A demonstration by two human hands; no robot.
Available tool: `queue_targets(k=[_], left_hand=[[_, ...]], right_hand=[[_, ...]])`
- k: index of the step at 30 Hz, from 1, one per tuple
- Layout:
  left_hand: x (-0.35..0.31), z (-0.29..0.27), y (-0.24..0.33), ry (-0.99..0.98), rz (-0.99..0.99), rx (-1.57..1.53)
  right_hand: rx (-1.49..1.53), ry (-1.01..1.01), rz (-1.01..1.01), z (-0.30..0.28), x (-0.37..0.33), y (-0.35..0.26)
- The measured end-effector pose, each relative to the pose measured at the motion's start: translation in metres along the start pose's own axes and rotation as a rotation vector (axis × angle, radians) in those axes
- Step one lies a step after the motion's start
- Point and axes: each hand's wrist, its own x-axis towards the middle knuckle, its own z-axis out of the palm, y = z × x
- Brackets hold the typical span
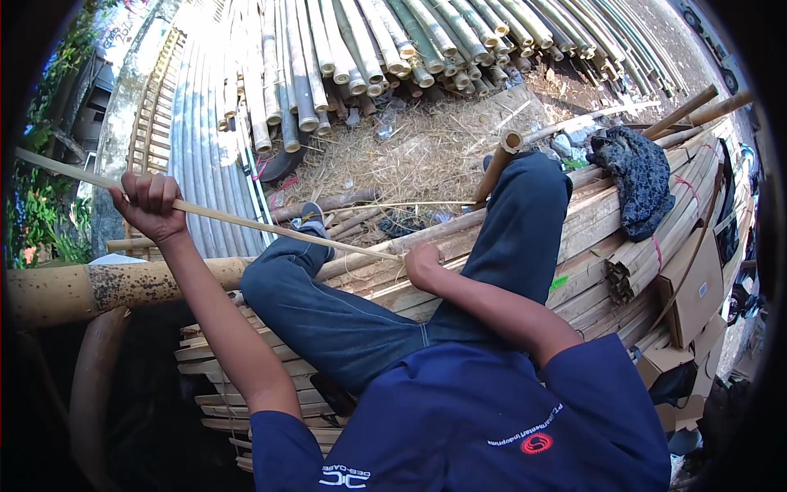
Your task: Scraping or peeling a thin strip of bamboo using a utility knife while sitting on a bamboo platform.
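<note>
A long, thin bamboo strip (279,228) slants from the upper left down to the middle, in front of my body. My left hand (152,207) is raised at the left, its fingers wrapped round the strip, and a length of it sticks out beyond the fist. Between my knees, my right hand (424,266) is closed at the strip's lower end. Its fingers are mostly turned away, so what lies inside that fist is hidden. Split bamboo slats (393,297) lie in a stack beneath my legs.
Many bamboo poles (361,49) are piled ahead, above a ground of straw and shavings (426,148). A thick bamboo pole (180,279) crosses at the left. At the right lie a dark patterned cloth (635,184), a tied slat bundle (648,266) and a cardboard box (693,279).
</note>
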Motion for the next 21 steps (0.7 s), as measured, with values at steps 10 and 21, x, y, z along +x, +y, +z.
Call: queue_targets(k=[10,21], left_hand=[[-0.032,0.01,0.013,0.063,0.073,0.062],[-0.026,0.008,0.008,0.081,0.08,0.034]], right_hand=[[0.017,-0.149,-0.337,-0.02,0.012,0.038],[0.023,-0.042,-0.25,-0.022,-0.003,0.033]])
